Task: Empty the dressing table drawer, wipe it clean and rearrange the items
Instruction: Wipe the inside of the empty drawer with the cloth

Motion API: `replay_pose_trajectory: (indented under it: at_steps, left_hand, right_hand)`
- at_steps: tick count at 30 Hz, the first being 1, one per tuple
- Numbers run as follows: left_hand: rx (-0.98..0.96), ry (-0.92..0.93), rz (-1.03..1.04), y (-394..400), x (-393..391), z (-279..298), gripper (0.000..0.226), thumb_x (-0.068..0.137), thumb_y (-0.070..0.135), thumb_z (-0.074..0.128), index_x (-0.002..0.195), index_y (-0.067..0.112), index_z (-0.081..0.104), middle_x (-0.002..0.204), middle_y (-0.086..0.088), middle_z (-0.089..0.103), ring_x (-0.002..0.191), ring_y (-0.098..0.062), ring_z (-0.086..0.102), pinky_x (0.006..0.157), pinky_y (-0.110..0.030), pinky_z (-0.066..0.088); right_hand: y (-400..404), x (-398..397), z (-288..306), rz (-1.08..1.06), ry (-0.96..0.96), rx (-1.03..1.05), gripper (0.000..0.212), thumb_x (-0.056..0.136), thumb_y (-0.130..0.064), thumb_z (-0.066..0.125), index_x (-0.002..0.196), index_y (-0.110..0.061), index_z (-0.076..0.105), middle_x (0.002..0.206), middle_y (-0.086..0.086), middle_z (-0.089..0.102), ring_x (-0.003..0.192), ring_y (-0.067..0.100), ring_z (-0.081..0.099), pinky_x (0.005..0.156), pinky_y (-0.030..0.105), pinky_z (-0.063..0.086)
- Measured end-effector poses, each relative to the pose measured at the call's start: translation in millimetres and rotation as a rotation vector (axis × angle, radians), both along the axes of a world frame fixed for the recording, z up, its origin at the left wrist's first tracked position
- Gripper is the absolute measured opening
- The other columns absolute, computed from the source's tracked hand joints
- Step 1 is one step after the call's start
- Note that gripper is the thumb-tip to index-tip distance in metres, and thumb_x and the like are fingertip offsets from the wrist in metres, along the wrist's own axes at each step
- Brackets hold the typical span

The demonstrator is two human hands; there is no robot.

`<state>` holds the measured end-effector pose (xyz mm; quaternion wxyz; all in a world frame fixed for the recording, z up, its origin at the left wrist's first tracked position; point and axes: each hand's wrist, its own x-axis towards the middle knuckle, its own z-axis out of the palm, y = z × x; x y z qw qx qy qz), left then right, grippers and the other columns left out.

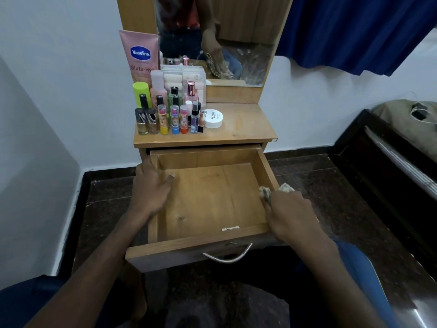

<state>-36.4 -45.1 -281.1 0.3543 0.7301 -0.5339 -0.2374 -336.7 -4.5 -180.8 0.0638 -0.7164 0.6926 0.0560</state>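
In the upper left of the frame a tall pink lotion tube (139,55) leans at the back of the wooden dressing table (246,129), and in front of it many small cosmetic bottles (165,114) stand close together on the left part of the table top. Just to the right of them sits a flat white round jar (213,118); the right part of the top is bare wood. Above, in the top centre, the mirror (236,43) shows a part of the person. In the middle of the frame the drawer (212,197) is pulled out toward the person, and I see nothing in it except a small pale strip near the front wall. At its left side the left hand (149,188) rests on the side wall, the fingers relaxed, with the thumb lying inside on the drawer floor. At the right side wall the right hand (290,214) has its fingers curled around a crumpled cloth (266,194), which lies over that wall, one part inside the drawer and one part outside. At the lower centre a curved metal handle (228,255) hangs on the drawer front. At the upper right a blue curtain (366,31) hangs down.
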Motion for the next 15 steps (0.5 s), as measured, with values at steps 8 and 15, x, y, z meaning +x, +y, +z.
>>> replay_pose_trajectory:
  at_steps: [8,15]
  left_hand:
    - [-0.051,0.014,0.002,0.6,5.9,-3.2,0.048,0.102,0.042,0.057,0.143,0.018,0.050,0.142,-0.005,0.052,0.131,-0.024,0.053,0.109,-0.052,0.051]
    - [-0.081,0.063,0.031,-2.2,6.6,-2.1,0.043,0.103,0.045,0.051,0.138,0.021,0.053,0.135,-0.003,0.056,0.126,-0.021,0.056,0.106,-0.052,0.053]
  right_hand:
    - [-102.9,33.1,-45.0,0.077,-0.055,-0.089,0.060,0.106,-0.020,0.047,0.156,0.010,0.033,0.168,0.033,0.019,0.159,0.046,0.014,0.130,0.056,0.012]
    - [-88.0,42.5,-10.9,-0.051,-0.678,-0.103,0.048,0.113,-0.043,0.034,0.105,-0.008,0.065,0.116,0.024,0.066,0.116,0.038,0.063,0.097,0.043,0.047]
